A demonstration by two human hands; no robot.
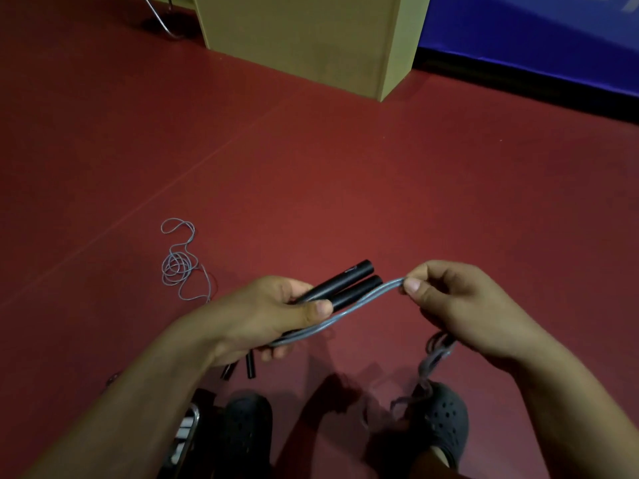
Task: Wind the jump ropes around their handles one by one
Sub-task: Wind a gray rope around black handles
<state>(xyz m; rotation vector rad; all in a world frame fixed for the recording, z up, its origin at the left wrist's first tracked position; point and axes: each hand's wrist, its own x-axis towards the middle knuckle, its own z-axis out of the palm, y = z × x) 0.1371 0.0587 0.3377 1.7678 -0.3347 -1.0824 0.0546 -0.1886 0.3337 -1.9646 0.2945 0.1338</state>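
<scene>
My left hand grips two black jump-rope handles side by side, their ends pointing up and to the right. A grey-blue rope runs doubled from under that hand to my right hand, which pinches it between thumb and fingers. The remaining rope hangs blurred below the right hand toward my shoes. A second grey rope lies coiled loosely on the red floor to the left. The ends of two more black handles show on the floor under my left wrist.
My two dark perforated shoes stand at the bottom. A metal-rimmed object sits by my left foot. A tan cabinet and a blue padded wall stand at the back, with a metal chair leg top left.
</scene>
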